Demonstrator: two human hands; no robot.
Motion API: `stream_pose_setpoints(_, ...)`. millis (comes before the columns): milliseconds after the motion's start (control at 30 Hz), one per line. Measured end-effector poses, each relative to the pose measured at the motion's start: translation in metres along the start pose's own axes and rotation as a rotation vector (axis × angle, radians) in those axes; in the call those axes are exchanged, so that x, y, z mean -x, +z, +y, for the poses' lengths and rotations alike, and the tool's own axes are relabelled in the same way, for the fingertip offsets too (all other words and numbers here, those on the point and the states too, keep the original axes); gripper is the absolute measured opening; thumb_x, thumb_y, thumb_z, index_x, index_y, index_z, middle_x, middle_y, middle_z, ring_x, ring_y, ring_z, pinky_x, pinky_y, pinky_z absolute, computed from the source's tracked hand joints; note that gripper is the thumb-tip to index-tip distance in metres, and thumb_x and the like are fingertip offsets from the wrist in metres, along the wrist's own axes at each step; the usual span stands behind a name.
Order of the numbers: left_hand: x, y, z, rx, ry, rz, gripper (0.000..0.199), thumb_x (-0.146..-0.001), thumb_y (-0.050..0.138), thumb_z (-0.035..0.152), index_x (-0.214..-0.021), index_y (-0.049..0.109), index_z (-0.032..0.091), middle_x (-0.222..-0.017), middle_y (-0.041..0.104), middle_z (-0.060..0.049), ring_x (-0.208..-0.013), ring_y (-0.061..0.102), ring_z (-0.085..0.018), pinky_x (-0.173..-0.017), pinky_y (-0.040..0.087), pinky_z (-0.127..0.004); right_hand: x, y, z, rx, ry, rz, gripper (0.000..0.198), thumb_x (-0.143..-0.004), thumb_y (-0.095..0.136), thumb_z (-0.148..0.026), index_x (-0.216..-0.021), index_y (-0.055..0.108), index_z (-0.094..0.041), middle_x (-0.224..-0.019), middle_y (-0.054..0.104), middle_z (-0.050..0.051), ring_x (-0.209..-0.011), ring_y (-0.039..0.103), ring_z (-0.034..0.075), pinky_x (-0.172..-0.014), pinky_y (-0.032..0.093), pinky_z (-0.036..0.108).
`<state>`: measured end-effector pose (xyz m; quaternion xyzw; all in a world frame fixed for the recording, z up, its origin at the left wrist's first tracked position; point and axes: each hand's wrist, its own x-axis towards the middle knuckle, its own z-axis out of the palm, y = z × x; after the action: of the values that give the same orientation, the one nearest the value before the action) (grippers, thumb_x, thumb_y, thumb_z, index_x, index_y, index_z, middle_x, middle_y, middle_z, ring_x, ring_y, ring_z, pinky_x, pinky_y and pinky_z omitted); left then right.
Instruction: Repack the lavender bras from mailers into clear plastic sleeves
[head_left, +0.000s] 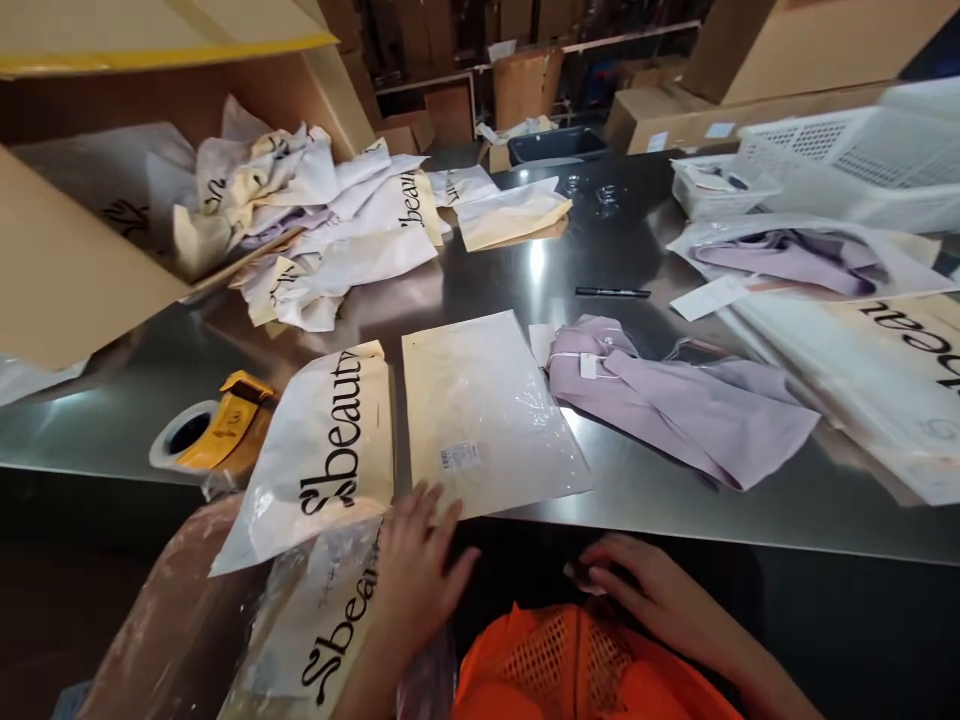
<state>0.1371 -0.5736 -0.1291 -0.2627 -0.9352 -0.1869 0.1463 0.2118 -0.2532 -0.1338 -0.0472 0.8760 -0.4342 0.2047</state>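
Left hand [417,562] splayed at the labelled bag's [495,400] near edge, right hand [634,578] pinching a small pale scrap [594,587]; bag looks light, slippery, floppy, best gripped by that edge.

The widest open stretch of steel tabletop [491,285] lies mid-table, between the heap of printed plastic bags [352,225] and the black pen [613,293]; a hand could cross there, with only the slim pen lying low. From the right hand [626,575], a wedge of bare metal runs inward between the flat bag with a label [487,410] and the lilac garment [675,400], narrowing away from the near edge. The tall cardboard box [82,260] and tape dispenser [217,425] obstruct the left; stacked bags [877,390] and white plastic baskets [832,170] block the right.
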Motion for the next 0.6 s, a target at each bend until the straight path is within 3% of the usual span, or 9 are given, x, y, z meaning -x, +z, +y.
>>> stream_pose_setpoints(67,-0.012,0.027,0.021,-0.020,0.109,-0.143,0.061,-0.084,0.065,0.034,-0.142,0.047,0.032,-0.149,0.048,-0.012,-0.138,0.042,-0.038,-0.107,0.044,-0.062,0.015,-0.017,0.000,0.014,-0.018,0.048,0.031,-0.100,0.043,-0.044,-0.104,0.069,-0.028,-0.102,0.070,0.004,-0.093,0.066,0.021,-0.083,0.052,0.031)
stream_pose_setpoints(133,-0.016,0.042,0.025,-0.011,0.178,-0.165,0.064,-0.086,0.055,0.015,-0.147,0.041,0.030,-0.152,0.043,-0.012,-0.142,0.038,-0.035,-0.108,0.045,-0.062,0.031,-0.036,0.004,0.081,-0.053,0.198,0.027,-0.099,0.048,-0.042,-0.102,0.071,-0.030,-0.097,0.071,0.004,-0.088,0.068,0.021,-0.078,0.053,0.031)
stream_pose_setpoints(200,-0.015,0.047,0.014,0.036,0.254,-0.131,0.068,-0.081,0.042,0.000,-0.142,0.047,0.029,-0.150,0.046,-0.010,-0.143,0.037,-0.029,-0.107,0.048,-0.057,0.047,-0.060,0.008,0.183,-0.077,0.455,0.024,-0.096,0.053,-0.043,-0.098,0.073,-0.030,-0.093,0.072,0.005,-0.083,0.068,0.022,-0.073,0.054,0.032)
stream_pose_setpoints(267,-0.016,0.043,-0.008,0.108,0.334,-0.134,0.068,-0.076,0.037,-0.004,-0.132,0.057,0.029,-0.148,0.048,-0.007,-0.143,0.037,-0.025,-0.108,0.050,-0.053,0.055,-0.092,0.009,0.288,-0.052,0.694,0.026,-0.093,0.056,-0.046,-0.096,0.073,-0.027,-0.094,0.072,0.006,-0.083,0.068,0.022,-0.075,0.055,0.032)
stream_pose_setpoints(333,-0.025,0.034,-0.035,0.154,0.376,-0.174,0.059,-0.075,0.037,-0.001,-0.117,0.064,0.030,-0.144,0.054,-0.004,-0.139,0.044,-0.023,-0.111,0.049,-0.050,0.049,-0.131,0.007,0.357,0.020,0.773,0.036,-0.092,0.056,-0.052,-0.100,0.073,-0.021,-0.102,0.071,0.009,-0.090,0.067,0.022,-0.085,0.053,0.034)
stream_pose_setpoints(400,-0.040,0.025,-0.055,0.137,0.362,-0.199,0.048,-0.075,0.039,0.003,-0.104,0.066,0.031,-0.136,0.061,-0.001,-0.133,0.051,-0.024,-0.113,0.047,-0.051,0.026,-0.176,0.006,0.417,0.077,0.748,0.048,-0.092,0.052,-0.055,-0.113,0.069,-0.016,-0.118,0.067,0.010,-0.111,0.062,0.025,-0.101,0.046,0.037)
stream_pose_setpoints(467,-0.056,0.015,-0.057,0.059,0.310,-0.204,0.038,-0.078,0.042,0.010,-0.102,0.066,0.028,-0.127,0.067,-0.003,-0.130,0.055,-0.029,-0.112,0.045,-0.057,-0.011,-0.217,0.005,0.422,0.194,0.503,0.064,-0.091,0.054,-0.057,-0.138,0.055,-0.015,-0.146,0.049,0.010,-0.136,0.044,0.028,-0.115,0.031,0.040)
stream_pose_setpoints(533,-0.069,0.009,-0.039,-0.021,0.216,-0.168,0.029,-0.086,0.044,0.021,-0.107,0.065,0.023,-0.121,0.069,-0.008,-0.130,0.054,-0.034,-0.109,0.045,-0.061,-0.051,-0.247,0.003,0.362,0.281,0.317,0.081,-0.071,0.078,-0.059,-0.136,0.058,-0.015,-0.142,0.053,0.013,-0.133,0.046,0.034,-0.113,0.036,0.041)
stream_pose_setpoints(600,-0.081,0.010,-0.002,-0.054,0.109,-0.124,0.031,-0.093,0.043,0.031,-0.112,0.064,0.018,-0.122,0.067,-0.012,-0.129,0.053,-0.035,-0.105,0.047,-0.057,-0.087,-0.261,-0.001,0.301,0.389,0.165,0.083,-0.056,0.088,-0.057,-0.122,0.068,-0.011,-0.125,0.064,0.016,-0.117,0.058,0.037,-0.103,0.045,0.042)
